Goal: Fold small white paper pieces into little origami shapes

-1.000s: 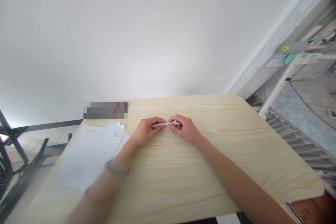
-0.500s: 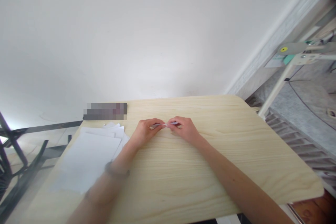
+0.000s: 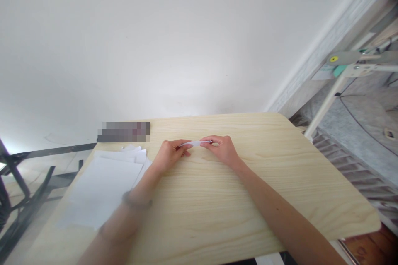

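Note:
A small white folded piece of paper is stretched between my two hands over the middle of the table. My left hand pinches its left end between thumb and fingers. At the other end, my right hand grips it with thumb and fingertips. The paper looks like a narrow, slightly bowed strip from here; its folds are too small to make out. Loose sheets of white paper lie in an uneven pile to the left, partly behind my left forearm.
The wooden table stands against a white wall. A pixelated dark object rests at its back left corner. Dark metal legs show at the left; a white metal frame rises beyond the right edge.
My hands have drawn slightly apart and changed their hold on the paper. Its middle, narrow and pinched before, now shows as a wider white strip.

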A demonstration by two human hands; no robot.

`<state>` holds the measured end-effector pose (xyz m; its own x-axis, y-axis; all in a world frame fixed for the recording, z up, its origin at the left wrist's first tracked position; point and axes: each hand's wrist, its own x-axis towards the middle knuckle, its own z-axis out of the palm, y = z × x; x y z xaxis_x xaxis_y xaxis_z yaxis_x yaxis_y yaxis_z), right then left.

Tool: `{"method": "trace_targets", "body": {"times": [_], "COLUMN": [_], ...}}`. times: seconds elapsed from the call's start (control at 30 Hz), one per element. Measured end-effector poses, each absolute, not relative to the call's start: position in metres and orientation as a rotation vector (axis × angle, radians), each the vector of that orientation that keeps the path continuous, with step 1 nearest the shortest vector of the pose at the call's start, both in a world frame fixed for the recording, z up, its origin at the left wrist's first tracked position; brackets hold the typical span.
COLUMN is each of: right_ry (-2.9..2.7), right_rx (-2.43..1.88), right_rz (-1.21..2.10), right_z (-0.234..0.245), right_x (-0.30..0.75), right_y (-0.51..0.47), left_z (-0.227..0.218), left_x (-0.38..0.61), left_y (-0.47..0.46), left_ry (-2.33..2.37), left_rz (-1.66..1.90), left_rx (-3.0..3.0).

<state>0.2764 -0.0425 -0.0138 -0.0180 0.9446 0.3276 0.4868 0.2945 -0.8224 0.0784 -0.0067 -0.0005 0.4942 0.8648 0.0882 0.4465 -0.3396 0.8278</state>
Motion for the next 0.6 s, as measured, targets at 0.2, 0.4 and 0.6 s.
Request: {"method": "trace_targets", "body": {"times": [0.2, 0.4, 0.6], "right_ry": [-1.746, -1.671, -1.704], "right_rx": [-1.343, -1.340, -1.283], "right_rz": [0.724, 0.765, 0.753], "right_z": [-0.0157, -0.0164, -0.0151], "right_x": [0.2838, 0.2820, 0.2775], "right_y": [-0.0430, -0.0422, -0.0433], "left_z": [0.0004, -0.0008, -0.0005], "left_x": [0.0762, 0.0773, 0.0794], "left_y": [-0.0064, -0.0059, -0.0078], "left_ry": [1.036, 1.028, 0.996], "left_rz": [0.659, 0.666, 0.653], "left_rx": [1.921, 1.903, 1.991]}}
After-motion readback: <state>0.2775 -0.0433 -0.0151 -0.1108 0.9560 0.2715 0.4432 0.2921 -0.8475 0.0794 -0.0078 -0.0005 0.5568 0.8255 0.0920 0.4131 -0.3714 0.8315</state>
